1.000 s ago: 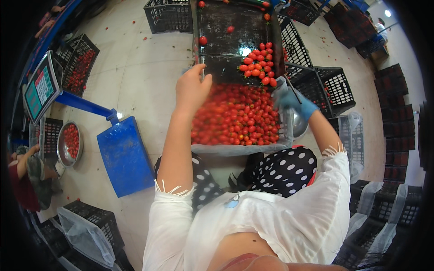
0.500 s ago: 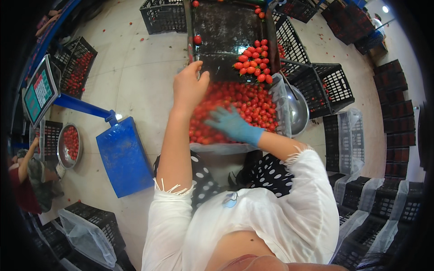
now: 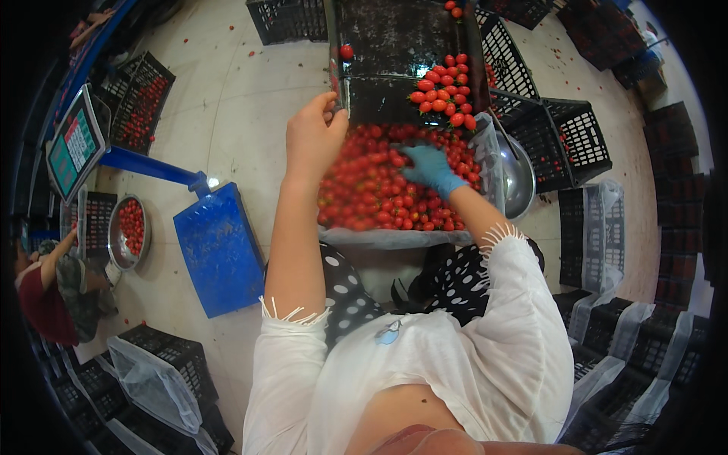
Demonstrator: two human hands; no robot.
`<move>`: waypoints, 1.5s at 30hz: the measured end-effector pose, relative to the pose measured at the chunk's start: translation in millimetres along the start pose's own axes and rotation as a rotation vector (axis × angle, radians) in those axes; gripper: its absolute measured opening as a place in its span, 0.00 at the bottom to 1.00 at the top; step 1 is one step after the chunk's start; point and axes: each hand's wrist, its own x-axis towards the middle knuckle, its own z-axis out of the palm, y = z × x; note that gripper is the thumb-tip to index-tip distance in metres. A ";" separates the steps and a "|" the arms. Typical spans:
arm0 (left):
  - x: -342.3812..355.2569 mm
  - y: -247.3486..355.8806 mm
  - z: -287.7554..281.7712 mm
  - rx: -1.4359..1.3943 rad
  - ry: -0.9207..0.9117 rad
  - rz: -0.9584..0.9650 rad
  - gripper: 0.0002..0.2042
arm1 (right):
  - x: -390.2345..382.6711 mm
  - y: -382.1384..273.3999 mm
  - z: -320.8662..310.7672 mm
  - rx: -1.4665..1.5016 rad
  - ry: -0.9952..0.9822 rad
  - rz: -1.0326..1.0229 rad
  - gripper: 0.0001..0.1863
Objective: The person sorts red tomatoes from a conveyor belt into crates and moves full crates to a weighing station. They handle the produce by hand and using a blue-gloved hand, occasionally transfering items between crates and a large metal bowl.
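Observation:
A crate lined with clear plastic (image 3: 394, 239) stands before me, filled with small red cherry tomatoes (image 3: 379, 193). My right hand (image 3: 434, 168), in a blue glove, lies on the tomatoes at the far right part of the crate. Its fingers point left and reach out, with the tips partly hidden among the fruit. My bare left hand (image 3: 312, 140) is at the near left edge of the dark sloping tray (image 3: 387, 45). Its fingers are curled in; what they hold, if anything, is hidden. More cherry tomatoes (image 3: 447, 91) rest in a cluster at the tray's right side.
A blue platform scale (image 3: 220, 250) stands on the left, its display (image 3: 76, 144) on an arm. Right of the crate are a metal bowl (image 3: 518, 178) and black crates (image 3: 576, 144). Lined crates (image 3: 174, 371) flank me. At far left, another person (image 3: 49, 303) is beside a bowl of tomatoes (image 3: 130, 227).
My right hand has moved away from me and to the right over the tomatoes. My left hand's fingers have curled in more. The whole view has shifted slightly.

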 end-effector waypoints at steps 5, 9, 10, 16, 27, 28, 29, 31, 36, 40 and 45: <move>-2.3 1.4 -7.6 0.001 0.016 -0.004 0.17 | -3.2 78.4 16.9 0.010 0.034 0.094 0.31; -3.0 5.7 -9.4 -0.034 0.016 -0.001 0.16 | -30.7 114.9 31.5 0.147 0.019 0.168 0.33; -3.5 4.2 -9.9 -0.039 0.019 0.000 0.16 | -40.4 111.9 27.3 0.141 0.020 0.168 0.33; -2.8 -6.4 -5.6 -0.014 0.003 0.018 0.17 | -82.2 43.8 -51.1 -0.113 -0.270 0.169 0.30; 0.1 -2.0 4.1 -0.017 -0.014 0.053 0.17 | -50.0 -11.4 7.5 -0.006 0.022 -0.202 0.22; -0.9 -2.1 1.7 -0.016 -0.007 0.050 0.17 | -49.2 1.8 8.2 0.007 -0.021 -0.115 0.21; -0.7 -1.4 -0.5 -0.021 -0.009 0.048 0.17 | -50.6 15.2 8.9 -0.060 0.022 -0.102 0.21; 0.1 -1.5 -4.0 -0.024 -0.001 0.050 0.17 | -50.8 35.1 2.2 -0.124 -0.004 0.022 0.21; -3.0 -4.0 -2.0 -0.017 -0.018 0.046 0.17 | -46.9 20.4 -50.0 -0.201 -0.093 0.123 0.13; -0.8 -5.1 -0.8 -0.009 -0.027 0.018 0.17 | -6.2 -11.7 -127.9 0.087 0.260 -0.080 0.13; 2.9 -2.7 10.3 -0.019 -0.039 0.038 0.17 | 99.0 33.0 -158.2 -0.140 0.643 0.003 0.21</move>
